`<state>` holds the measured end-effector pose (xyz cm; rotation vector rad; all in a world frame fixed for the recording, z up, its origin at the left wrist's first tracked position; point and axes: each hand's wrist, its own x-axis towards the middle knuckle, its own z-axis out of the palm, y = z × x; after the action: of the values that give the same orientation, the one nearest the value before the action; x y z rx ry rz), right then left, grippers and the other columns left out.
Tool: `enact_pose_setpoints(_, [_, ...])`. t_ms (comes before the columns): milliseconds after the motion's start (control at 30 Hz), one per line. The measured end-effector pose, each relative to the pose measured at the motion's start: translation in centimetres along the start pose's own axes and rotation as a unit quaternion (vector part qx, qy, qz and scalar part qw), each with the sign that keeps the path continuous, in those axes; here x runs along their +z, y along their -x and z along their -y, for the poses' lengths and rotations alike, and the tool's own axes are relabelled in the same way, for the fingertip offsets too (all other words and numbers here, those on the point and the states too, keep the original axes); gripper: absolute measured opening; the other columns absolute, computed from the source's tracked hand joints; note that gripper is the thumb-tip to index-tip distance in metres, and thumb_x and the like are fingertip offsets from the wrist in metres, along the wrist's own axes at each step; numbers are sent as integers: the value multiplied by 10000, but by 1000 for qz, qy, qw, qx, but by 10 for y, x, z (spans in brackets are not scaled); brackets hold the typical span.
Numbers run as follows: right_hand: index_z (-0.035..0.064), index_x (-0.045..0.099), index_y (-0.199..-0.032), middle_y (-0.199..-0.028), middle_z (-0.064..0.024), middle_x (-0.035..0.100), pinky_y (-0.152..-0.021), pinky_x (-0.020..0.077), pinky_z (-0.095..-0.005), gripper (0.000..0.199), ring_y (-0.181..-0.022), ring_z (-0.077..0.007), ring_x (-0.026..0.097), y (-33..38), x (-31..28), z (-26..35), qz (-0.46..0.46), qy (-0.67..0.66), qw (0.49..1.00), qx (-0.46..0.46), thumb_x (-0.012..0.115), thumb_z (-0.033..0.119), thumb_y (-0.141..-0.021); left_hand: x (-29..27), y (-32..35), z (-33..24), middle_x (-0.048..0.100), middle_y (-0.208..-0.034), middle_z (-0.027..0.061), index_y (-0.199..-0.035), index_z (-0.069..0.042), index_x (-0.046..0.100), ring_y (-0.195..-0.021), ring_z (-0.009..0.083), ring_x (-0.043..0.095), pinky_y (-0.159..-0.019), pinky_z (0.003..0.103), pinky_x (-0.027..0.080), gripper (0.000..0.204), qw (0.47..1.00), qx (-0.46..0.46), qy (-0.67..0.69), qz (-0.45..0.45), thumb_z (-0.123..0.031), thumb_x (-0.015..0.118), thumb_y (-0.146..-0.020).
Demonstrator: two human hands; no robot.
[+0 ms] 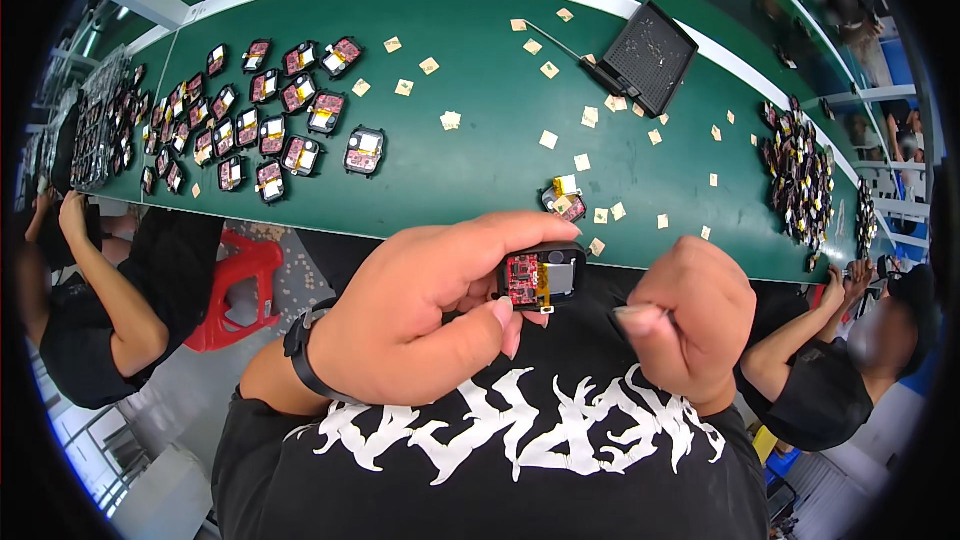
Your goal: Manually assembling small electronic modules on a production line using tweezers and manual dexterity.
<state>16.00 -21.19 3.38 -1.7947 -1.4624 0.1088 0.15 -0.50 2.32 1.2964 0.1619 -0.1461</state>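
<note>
The left grip [420,295] held the small black device [546,278] by its edges, near the front edge of the worktop [450,170], with its red board [521,274] showing. The right grip [690,320] was curled up just beside it; I could not tell if it held anything. It seemed best to hold the device firmly but softly, keep skin off the yellow strip [543,285], and go slowly

Between clustered devices [271,135] on the left and a black tray [666,65] far right, the worktop [465,50] offers passage; a device pile [798,178] obstructs the right side.
</note>
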Motion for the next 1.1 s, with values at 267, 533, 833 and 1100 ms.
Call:
enact_pose_setpoints(267, [-67,615,-934,-834,-123,630,-528,466,-325,350,-644,-251,582,10,0,5,44,60,992,-102,814,82,-689,0,-1,4,672,-925,110,-1416,92,501,-729,120,663,-654,242,547,467,992,69,-105,-6,-40,460,-970])
enact_pose_setpoints(533, [-79,671,-912,-831,-143,631,-479,468,-281,271,-619,-203,582,-5,-1,9,21,186,962,-200,724,23,-667,2,-4,-1,681,-888,106,-1378,93,538,-669,119,664,-610,250,549,414,990,58,-126,-13,-67,405,-1020])
enact_pose_setpoints(833, [-108,671,-880,-812,-151,610,-457,474,-274,242,-604,-197,568,-9,11,13,18,175,961,-212,723,8,-673,2,-3,4,675,-893,88,-1398,90,514,-682,101,656,-595,239,550,393,992,42,-118,-7,-78,391,-1064])
enact_pose_setpoints(1100, [-109,670,-861,-810,-149,602,-448,452,-274,219,-608,-201,557,-5,15,11,11,163,965,-205,733,-7,-678,2,-5,7,681,-908,91,-1405,91,498,-675,98,656,-566,232,547,386,995,20,-99,-2,-101,398,-1086])
